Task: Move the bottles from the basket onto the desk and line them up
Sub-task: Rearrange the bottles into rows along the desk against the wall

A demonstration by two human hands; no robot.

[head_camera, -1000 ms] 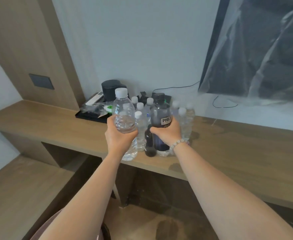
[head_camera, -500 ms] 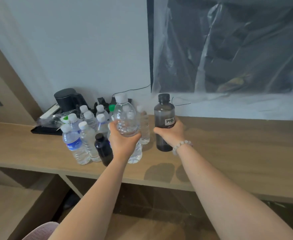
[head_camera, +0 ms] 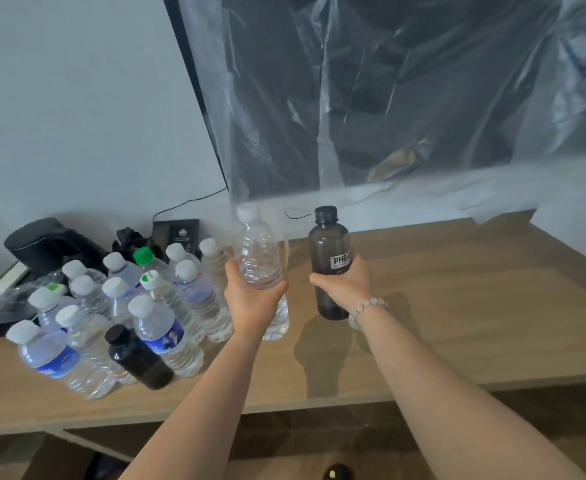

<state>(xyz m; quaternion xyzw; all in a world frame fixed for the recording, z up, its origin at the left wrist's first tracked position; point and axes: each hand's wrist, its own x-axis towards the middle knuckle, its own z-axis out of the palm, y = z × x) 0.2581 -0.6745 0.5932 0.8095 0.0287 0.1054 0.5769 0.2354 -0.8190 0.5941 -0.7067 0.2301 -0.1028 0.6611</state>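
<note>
My left hand (head_camera: 253, 299) is wrapped round the middle of a clear ribbed plastic water bottle with a white cap (head_camera: 258, 258). My right hand (head_camera: 345, 285) grips the lower half of a smoky dark plastic bottle with a black cap (head_camera: 329, 251), just under its white "PH8" label. The hands are apart, with a gap between the two bottles. Both bottles stand upright, long axes vertical and caps up. Their bases look to be at or barely above the wooden desk (head_camera: 457, 306), but I cannot tell whether they touch it.

To do this step well, I judge I should set each base flat and let go only once the bottle stands steady. The clear one looks light and could tip easily. I would also keep both at the same depth from the near edge, so that they start a straight row running rightward.

To the left stands a cluster of clear water bottles (head_camera: 180, 299), bunched rather than lined up. A small black bottle (head_camera: 139, 358) sits at its near side. The basket is out of view. Crinkled clear plastic sheeting (head_camera: 388, 98) hangs against the far wall.
</note>
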